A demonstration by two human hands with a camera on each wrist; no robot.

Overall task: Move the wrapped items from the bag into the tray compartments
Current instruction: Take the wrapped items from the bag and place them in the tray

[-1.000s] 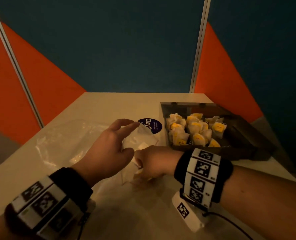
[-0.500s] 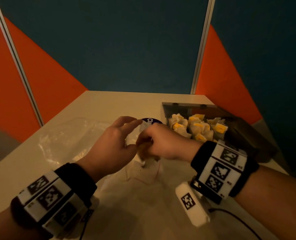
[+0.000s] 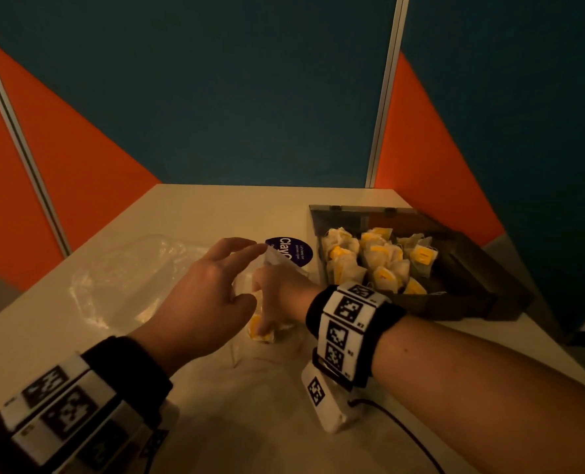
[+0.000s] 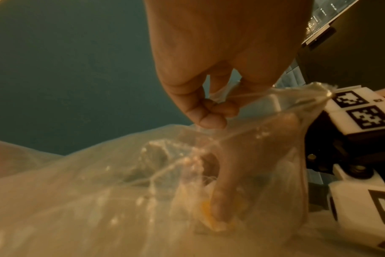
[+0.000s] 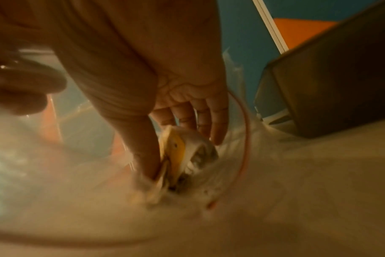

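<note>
A clear plastic bag lies on the table, left of centre. My left hand pinches the bag's rim between thumb and fingers and holds the mouth up. My right hand reaches down inside the bag. Its thumb and fingers are curled round a wrapped item with a yellow tag, low against the table. Through the plastic, that hand and the yellow tag show blurred. The dark tray stands at the right and holds several wrapped items.
A round purple sticker lies on the table between the bag and the tray. The tray's dark wall rises close to the right of my right hand. Blue and orange partition walls close off the table's far edge.
My right hand, up at the bag's mouth half a second ago, has dropped back into the bag and closed on a yellow-tagged item. The left hand still holds the rim.
</note>
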